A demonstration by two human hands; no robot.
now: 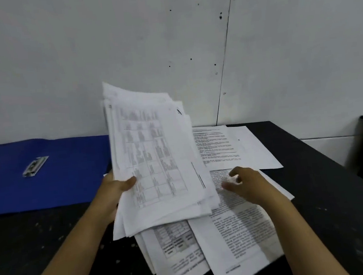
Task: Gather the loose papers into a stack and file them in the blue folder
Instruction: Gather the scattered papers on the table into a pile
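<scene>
Left hand (116, 189) holds a partial stack (154, 160) of printed sheets, raised off the worktop (41, 241) and tilted up toward the wall; thumb on the top sheet, fingers hidden behind, so the grip is closed on the stack's left edge. Right hand (247, 185) hovers just above a loose text page (237, 232), fingers curled and parted, holding nothing; whether the fingertips touch the paper is unclear through blur. More loose pages (226, 148) lie flat beyond and below the right hand, overlapping, long axes running roughly away from the person. The right hand is the nearer one to these. Blue folder (52, 173) lies open and flat to the far left, its metal clip (35, 166) showing, beside the held stack and nearest the left hand. Gathering looks unfinished; next pickup is likely the page under the right hand.
</scene>
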